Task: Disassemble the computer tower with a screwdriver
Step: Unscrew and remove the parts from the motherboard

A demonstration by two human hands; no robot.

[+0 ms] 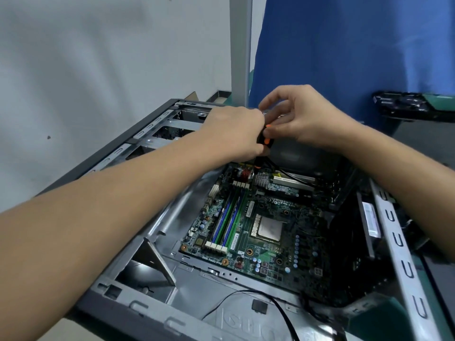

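Note:
The computer tower (138, 301) lies open on its side, its green motherboard (266, 232) exposed with a bare CPU (269, 228) and blue and green memory slots. Over the far end of the board both hands meet on a black and orange screwdriver (264, 143) that points down into the case. My left hand (234, 134) grips its handle. My right hand (300, 116) pinches the top of the handle with its fingertips. The screwdriver's tip is hidden behind the board's parts.
A grey power supply (295, 153) sits at the far end of the case under my hands. A black cable (246, 295) loops over the near case wall. A blue cloth (344, 45) hangs behind, beside a grey post (241, 45). A dark part (403, 104) lies at the right.

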